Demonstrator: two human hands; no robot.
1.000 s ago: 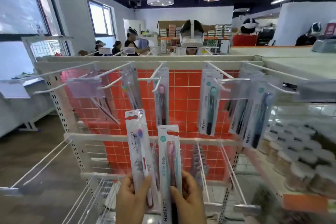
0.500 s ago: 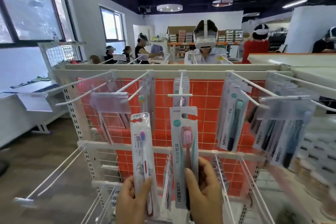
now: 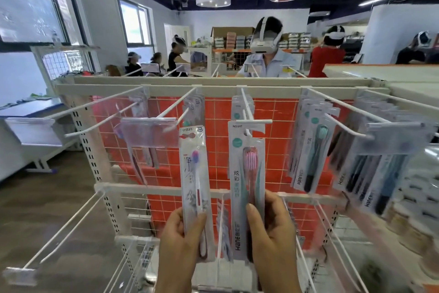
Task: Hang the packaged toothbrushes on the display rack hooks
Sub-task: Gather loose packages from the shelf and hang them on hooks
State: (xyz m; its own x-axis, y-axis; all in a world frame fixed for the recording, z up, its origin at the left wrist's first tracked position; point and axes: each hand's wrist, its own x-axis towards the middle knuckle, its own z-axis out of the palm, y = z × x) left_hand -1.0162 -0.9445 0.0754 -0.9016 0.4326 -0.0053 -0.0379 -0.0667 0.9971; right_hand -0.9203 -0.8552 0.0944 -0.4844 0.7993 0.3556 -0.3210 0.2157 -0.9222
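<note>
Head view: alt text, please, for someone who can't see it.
Two hands hold packaged toothbrushes up to a white display rack: the left hand a purple-bristled pack, the right hand a pink-bristled pack at the centre hook.

I see two packaged toothbrushes held upright in front of the white display rack [image 3: 213, 89] with its orange grid backing. The left pack [image 3: 193, 174] is clear, showing a purple-bristled brush with a red and white handle, its top just below a rack hook. The right pack [image 3: 245, 174], marked NO.911, shows pink bristles; its hang slot sits at the tip of the central hook [image 3: 247, 108].
</note>
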